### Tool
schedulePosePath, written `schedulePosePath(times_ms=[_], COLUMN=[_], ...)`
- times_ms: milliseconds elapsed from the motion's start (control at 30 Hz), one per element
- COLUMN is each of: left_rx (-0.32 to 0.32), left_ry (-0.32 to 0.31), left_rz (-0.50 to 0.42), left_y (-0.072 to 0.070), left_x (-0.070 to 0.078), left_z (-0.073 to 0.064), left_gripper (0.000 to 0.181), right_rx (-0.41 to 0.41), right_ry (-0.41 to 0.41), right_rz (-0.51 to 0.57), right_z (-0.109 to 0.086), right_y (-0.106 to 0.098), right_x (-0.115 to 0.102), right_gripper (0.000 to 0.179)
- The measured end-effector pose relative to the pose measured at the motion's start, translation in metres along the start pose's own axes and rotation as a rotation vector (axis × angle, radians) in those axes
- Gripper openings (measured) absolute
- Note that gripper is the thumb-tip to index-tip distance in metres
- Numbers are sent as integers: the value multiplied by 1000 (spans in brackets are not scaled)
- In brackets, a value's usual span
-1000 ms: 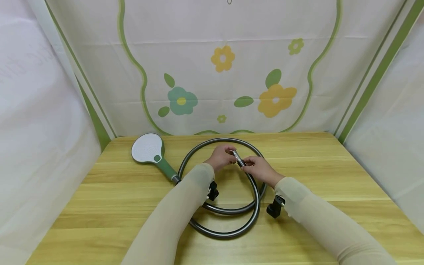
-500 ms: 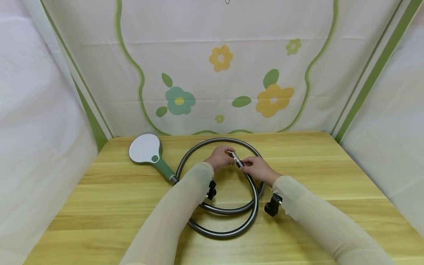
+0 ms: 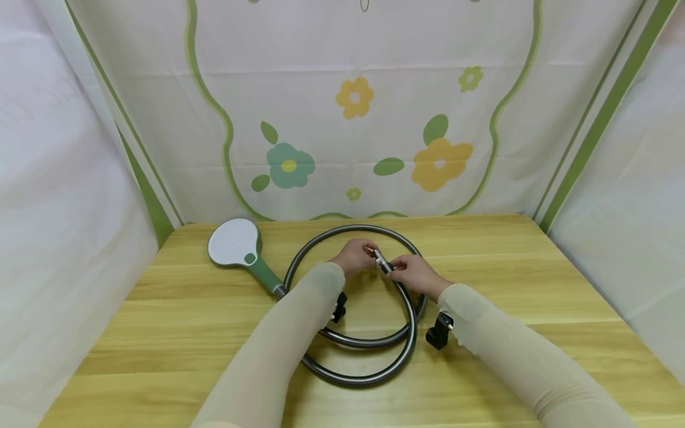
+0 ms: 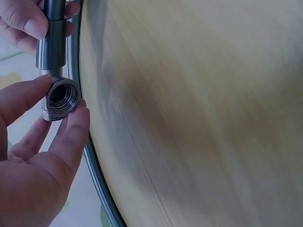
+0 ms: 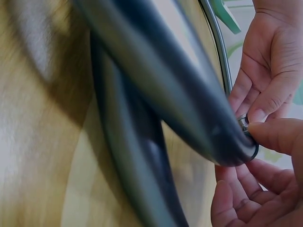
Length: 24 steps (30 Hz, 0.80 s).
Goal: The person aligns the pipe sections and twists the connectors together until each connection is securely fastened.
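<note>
In the head view, my left hand (image 3: 356, 257) pinches a small silver metal fitting (image 3: 380, 259) between thumb and fingers. The left wrist view shows this threaded fitting (image 4: 63, 97) with a round, internally threaded mouth facing the camera and outer threads below. It sits against the dark grey end sleeve (image 4: 51, 45) of a shower hose. My right hand (image 3: 420, 274) grips the hose at that sleeve. The long grey hose (image 3: 361, 380) lies looped on the table below the hands. In the right wrist view, the hose (image 5: 156, 71) hides most of the joint.
A green shower head (image 3: 233, 241) with a white spray face lies at the back left, attached to the hose's other end. The wooden table (image 3: 535, 267) ends at a white cloth wall (image 3: 321, 47) printed with flowers. Black wrist cameras (image 3: 439, 331) hang below both sleeves.
The head view has shifted slightly. Both hands keep their hold at the hose end, with only small finger movements around the fitting. Shower head and hose loops stay put.
</note>
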<state>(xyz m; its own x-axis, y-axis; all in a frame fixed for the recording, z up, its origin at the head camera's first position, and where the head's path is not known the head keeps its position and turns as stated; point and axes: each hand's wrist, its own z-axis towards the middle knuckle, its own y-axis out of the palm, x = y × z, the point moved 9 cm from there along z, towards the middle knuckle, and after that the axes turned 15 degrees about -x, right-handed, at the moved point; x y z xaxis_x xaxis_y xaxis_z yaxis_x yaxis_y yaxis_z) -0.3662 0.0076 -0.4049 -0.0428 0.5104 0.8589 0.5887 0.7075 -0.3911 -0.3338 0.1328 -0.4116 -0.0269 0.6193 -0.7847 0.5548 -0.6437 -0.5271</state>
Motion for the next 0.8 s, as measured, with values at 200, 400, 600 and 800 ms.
schedulePosePath(times_ms=[200,400,600,800], left_rx=[1,2,-8,-18], left_ry=[-32,-45,-49,-62], left_rz=[51,66,64,43], left_y=[-2,-3,-2,0], left_x=[-3,-9,-11,-14], left_z=[2,6,8,11], left_gripper=[34,38,38,37], right_rx=[-2,-2,-28,-36], right_ry=[1,-7,-15,4], right_rz=[-5,-9,-8,-10], right_z=[1,3,8,9], right_y=[1,1,4,4], right_x=[3,5,10,11], right_gripper=[30,30,28,26])
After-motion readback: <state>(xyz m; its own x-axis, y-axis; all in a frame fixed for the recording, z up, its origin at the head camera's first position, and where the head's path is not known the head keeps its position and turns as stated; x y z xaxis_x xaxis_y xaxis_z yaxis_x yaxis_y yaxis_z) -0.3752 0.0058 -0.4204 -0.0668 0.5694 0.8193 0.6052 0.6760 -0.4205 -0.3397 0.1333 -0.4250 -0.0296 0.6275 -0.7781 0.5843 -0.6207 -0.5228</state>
